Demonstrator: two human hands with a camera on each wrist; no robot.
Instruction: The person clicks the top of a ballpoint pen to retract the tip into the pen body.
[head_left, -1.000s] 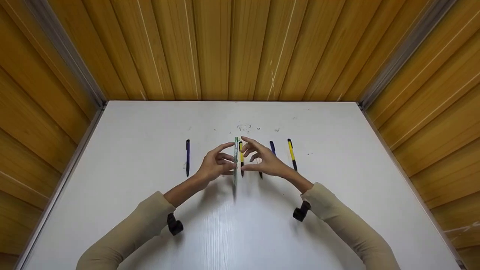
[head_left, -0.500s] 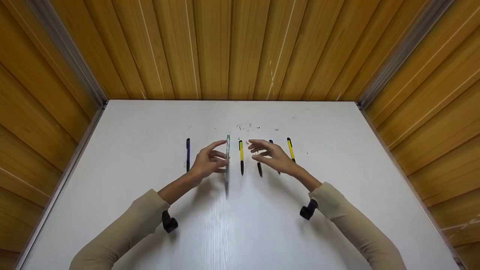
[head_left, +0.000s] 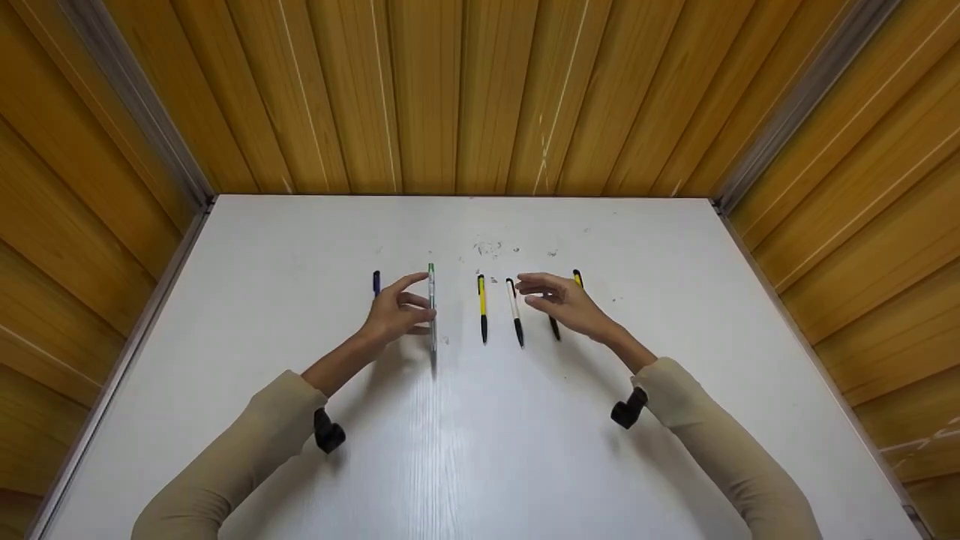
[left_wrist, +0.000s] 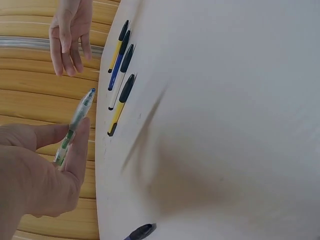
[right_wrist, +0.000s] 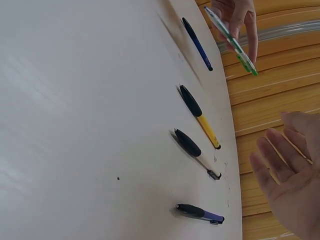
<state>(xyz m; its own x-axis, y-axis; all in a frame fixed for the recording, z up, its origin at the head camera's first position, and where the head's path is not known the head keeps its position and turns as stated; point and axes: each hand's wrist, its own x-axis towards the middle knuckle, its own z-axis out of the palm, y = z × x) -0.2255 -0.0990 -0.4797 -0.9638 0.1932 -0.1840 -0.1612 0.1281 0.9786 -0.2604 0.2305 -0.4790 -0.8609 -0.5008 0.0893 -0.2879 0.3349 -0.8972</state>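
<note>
My left hand (head_left: pixel 391 311) pinches a clear pen with green parts (head_left: pixel 432 296) between thumb and fingers, raised off the white table. Its green end points away from me, as the right wrist view also shows on the pen (right_wrist: pixel 231 41). Partly behind that hand lies a dark blue pen (head_left: pixel 376 282). My right hand (head_left: pixel 568 306) hovers with loosely bent fingers and holds nothing. It partly covers a blue pen (head_left: pixel 555 328) and a yellow pen (head_left: pixel 577 277). Left of it lie a white pen with a black grip (head_left: pixel 514 311) and another yellow pen (head_left: pixel 482 307).
The white table (head_left: pixel 480 435) has small dark marks (head_left: pixel 487 248) beyond the pens. Wood-look panels (head_left: pixel 420 97) rise behind and on both sides. A small black camera (head_left: pixel 328 431) is strapped at the left wrist, with another black camera (head_left: pixel 628 409) at the right.
My left hand has moved left with the clear pen, away from the middle yellow pen. My right hand has moved right, uncovering the white pen.
</note>
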